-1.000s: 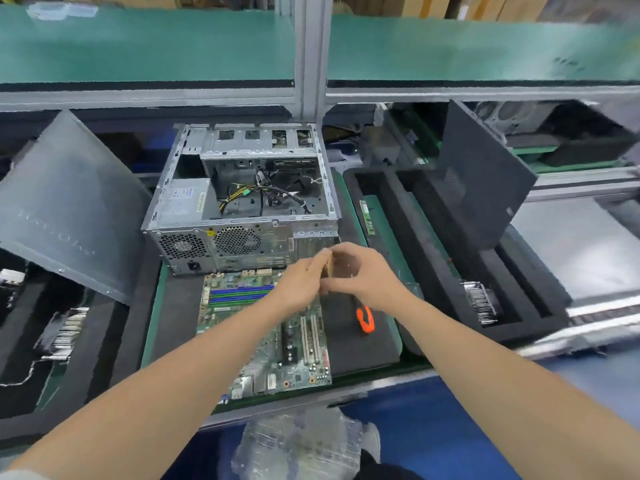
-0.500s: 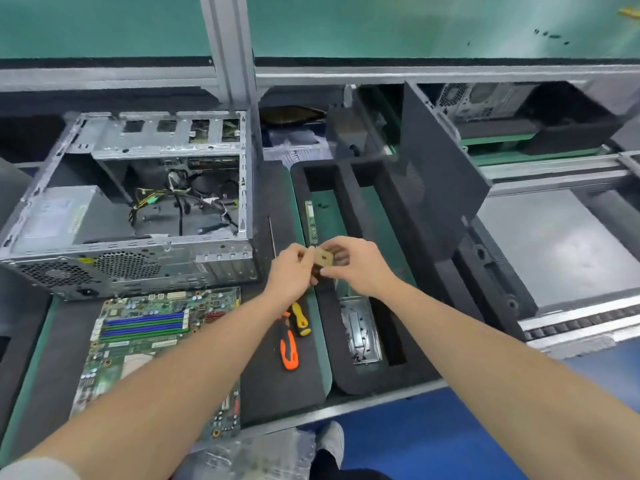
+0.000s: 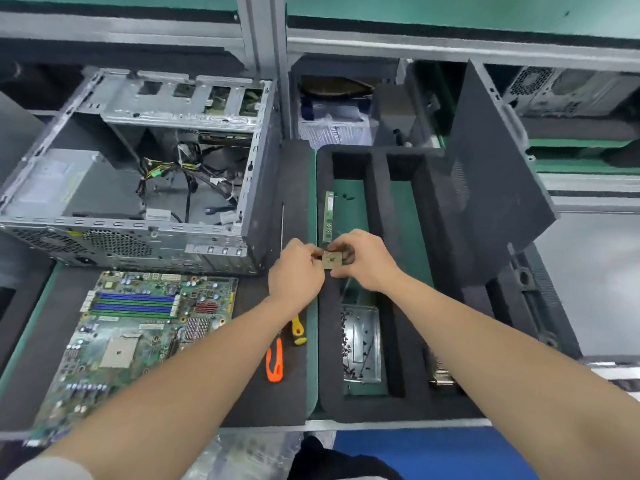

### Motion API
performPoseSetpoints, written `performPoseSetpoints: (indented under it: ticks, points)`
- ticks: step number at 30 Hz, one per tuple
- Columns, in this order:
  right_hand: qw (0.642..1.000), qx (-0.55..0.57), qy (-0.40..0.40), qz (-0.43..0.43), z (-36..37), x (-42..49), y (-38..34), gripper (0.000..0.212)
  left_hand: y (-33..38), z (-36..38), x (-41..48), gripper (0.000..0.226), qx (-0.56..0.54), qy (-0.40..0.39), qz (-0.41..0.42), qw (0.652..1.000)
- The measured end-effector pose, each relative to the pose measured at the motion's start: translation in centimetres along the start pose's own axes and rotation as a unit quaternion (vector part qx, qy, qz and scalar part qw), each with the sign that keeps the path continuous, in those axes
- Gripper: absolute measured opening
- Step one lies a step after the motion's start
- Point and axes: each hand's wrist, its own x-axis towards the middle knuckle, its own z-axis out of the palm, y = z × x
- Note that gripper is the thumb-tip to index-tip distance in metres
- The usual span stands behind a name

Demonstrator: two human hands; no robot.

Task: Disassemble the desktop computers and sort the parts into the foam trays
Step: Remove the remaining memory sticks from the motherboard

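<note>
A small, flat, square gold chip is pinched between the left grip and the right grip, held above the black foam tray, right of the green board.

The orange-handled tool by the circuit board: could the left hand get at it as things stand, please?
Probably yes, once freed. The orange-handled tool lies uncovered on the black mat, close by, but the left hand and right hand both pinch the small chip.
</note>
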Motion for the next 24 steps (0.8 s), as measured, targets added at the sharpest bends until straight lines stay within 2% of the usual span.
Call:
performPoseSetpoints:
  ticks: [9, 14, 16, 19, 20, 22, 24]
  points:
    - [0.997, 0.073, 0.012, 0.018, 0.6, 0.3, 0.2, 0.052, 0.0, 0.2, 0.4, 0.032, -0.018, 0.029, -0.016, 0.999]
    - [0.998, 0.065, 0.01, 0.007, 0.5, -0.1, -0.2, 0.058, 0.3, -0.3, 0.2, 0.034, -0.024, 0.003, -0.014, 1.0]
    - [0.996, 0.073, 0.055, 0.003, 0.7, -0.8, -0.7, 0.051, 0.5, -1.2, -0.2, 0.036, -0.038, 0.004, 0.02, 0.999]
    - [0.974, 0.106, 0.2, -0.002, 1.5, -2.5, -2.4, 0.029, -0.5, -3.5, -1.5, 0.029, -0.066, 0.011, 0.105, 0.992]
    - [0.967, 0.117, 0.225, -0.008, 2.0, -3.2, -3.4, 0.025, -1.4, -4.5, -2.1, 0.026, -0.065, 0.012, 0.134, 0.989]
    - [0.969, 0.116, 0.214, -0.037, 3.4, -4.4, -5.9, 0.019, -3.9, -6.8, -3.6, 0.023, -0.048, 0.008, 0.186, 0.981]
    - [0.98, 0.104, 0.156, -0.071, 5.4, -5.2, -9.1, 0.015, -7.2, -9.3, -5.4, 0.023, -0.016, 0.005, 0.23, 0.973]
